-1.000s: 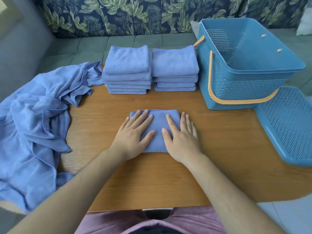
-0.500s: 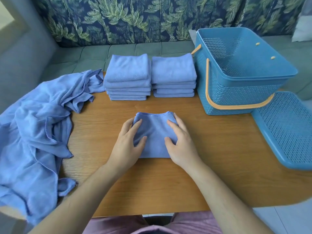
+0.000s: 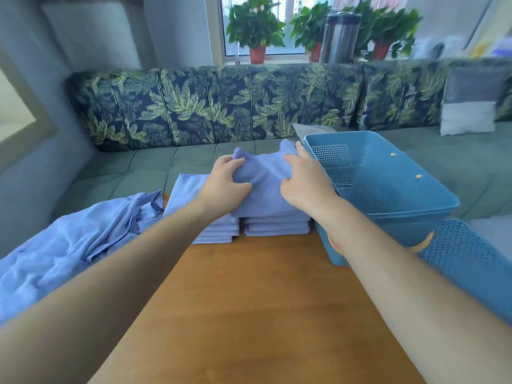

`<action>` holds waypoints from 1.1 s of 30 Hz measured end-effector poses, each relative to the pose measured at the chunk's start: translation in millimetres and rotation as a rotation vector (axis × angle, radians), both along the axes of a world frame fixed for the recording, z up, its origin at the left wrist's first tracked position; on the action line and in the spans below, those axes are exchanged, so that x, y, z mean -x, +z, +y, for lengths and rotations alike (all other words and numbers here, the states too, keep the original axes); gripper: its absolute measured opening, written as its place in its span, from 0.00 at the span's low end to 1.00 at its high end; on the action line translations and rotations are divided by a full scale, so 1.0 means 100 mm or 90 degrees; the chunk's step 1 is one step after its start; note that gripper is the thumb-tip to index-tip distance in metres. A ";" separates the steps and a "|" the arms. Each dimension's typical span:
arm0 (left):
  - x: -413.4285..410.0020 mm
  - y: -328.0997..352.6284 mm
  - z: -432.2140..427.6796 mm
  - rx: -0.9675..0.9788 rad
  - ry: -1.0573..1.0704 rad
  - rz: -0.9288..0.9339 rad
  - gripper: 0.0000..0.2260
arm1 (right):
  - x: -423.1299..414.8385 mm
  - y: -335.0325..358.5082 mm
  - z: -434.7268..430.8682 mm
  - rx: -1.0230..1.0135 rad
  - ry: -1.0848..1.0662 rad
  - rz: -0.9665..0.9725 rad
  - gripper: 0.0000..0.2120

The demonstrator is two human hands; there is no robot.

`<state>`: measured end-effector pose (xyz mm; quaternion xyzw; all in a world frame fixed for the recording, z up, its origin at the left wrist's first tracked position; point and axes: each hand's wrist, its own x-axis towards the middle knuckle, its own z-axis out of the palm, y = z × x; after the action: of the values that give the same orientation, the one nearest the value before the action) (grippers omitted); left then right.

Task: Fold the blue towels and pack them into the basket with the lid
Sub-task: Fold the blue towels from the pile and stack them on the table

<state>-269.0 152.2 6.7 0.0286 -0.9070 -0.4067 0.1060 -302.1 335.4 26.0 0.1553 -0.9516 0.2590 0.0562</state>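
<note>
Folded towel lifted from table onto right stack; left hand and right hand fingers grip it.

Left grip and right grip curled, extended forward.

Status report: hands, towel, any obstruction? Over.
Both grip the folded towel: left hand, right hand. Towel on or just above the right stack, beside the basket. Its lid off, to its right. Nothing blocking.
</note>
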 end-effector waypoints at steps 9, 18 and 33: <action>0.77 -0.39 0.10 0.268 0.009 -0.106 0.20 | 0.56 -0.32 -0.20 -0.226 -0.115 -0.041 0.25; 0.76 -0.75 0.21 0.455 -0.094 -0.126 0.26 | 0.57 -0.87 -0.25 -0.259 -0.027 -0.079 0.25; -0.93 -0.51 -0.83 0.429 0.120 0.069 0.20 | -0.86 -0.62 -1.25 -0.116 0.175 0.088 0.20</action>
<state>-175.5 69.5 -43.8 0.0541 -0.9767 -0.0737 0.1944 -215.7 210.0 -35.6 0.3060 -0.9348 0.1656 0.0715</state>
